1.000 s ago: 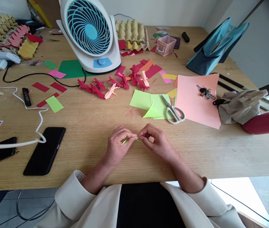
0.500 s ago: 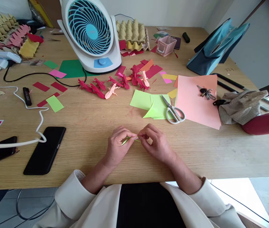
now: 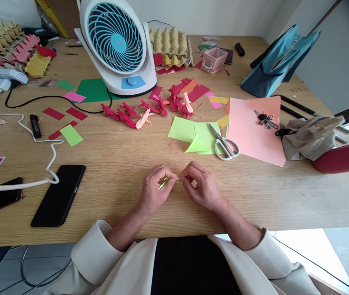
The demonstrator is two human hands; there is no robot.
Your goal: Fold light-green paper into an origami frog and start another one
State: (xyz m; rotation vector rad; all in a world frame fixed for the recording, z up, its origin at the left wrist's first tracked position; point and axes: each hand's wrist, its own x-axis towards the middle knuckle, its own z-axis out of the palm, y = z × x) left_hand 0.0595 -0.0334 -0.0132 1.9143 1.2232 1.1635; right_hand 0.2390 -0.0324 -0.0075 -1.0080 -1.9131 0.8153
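Observation:
Between my two hands is a small, narrow folded piece of light green paper (image 3: 163,183), mostly hidden by my fingers. My left hand (image 3: 156,186) is closed in a pinch on its left part, with a green end showing under the fingers. Fingertips of my right hand (image 3: 202,185) pinch the other end, touching or almost touching the left fingertips. Beyond the hands lie light green paper sheets (image 3: 182,129), with white-handled scissors (image 3: 226,148) resting partly on them. Several folded red paper figures (image 3: 174,98) stand in a row farther back, with a pale pink folded figure (image 3: 144,119) among them.
A white fan (image 3: 117,45) stands at the back. Pink paper (image 3: 251,135) with keys (image 3: 266,120) lies at right, near a crumpled cloth (image 3: 309,135) and a red bottle (image 3: 343,157). A black phone (image 3: 58,196) and a white cable (image 3: 49,164) are at left.
Both hands stay in nearly the same place, still pinching the green paper. The view has shifted very slightly; nothing else has visibly moved.

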